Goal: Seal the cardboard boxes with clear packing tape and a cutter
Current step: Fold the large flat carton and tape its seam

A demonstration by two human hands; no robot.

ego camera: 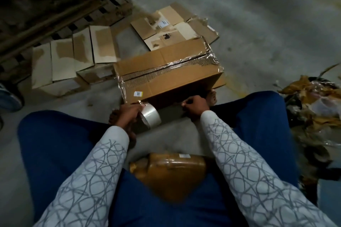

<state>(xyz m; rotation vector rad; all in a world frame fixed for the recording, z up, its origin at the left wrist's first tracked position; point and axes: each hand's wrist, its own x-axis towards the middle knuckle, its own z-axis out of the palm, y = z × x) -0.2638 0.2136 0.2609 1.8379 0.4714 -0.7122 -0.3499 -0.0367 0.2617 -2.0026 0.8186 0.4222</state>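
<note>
A closed brown cardboard box (166,71) stands on the concrete floor in front of me, with clear tape along its top seam and down its left end. My left hand (127,114) grips a roll of clear packing tape (150,116) at the box's near lower left corner, and a strip of tape runs from the roll onto the box. My right hand (193,107) has its fingers curled against the box's near lower edge; whether it pinches anything is unclear. No cutter is visible.
Flattened cardboard boxes (73,60) lie on the floor to the left and behind (171,25). A brown taped parcel (169,169) lies between my blue-clad legs. A heap of crumpled paper and plastic scraps (313,101) sits at the right. A wooden pallet (60,20) is at the back left.
</note>
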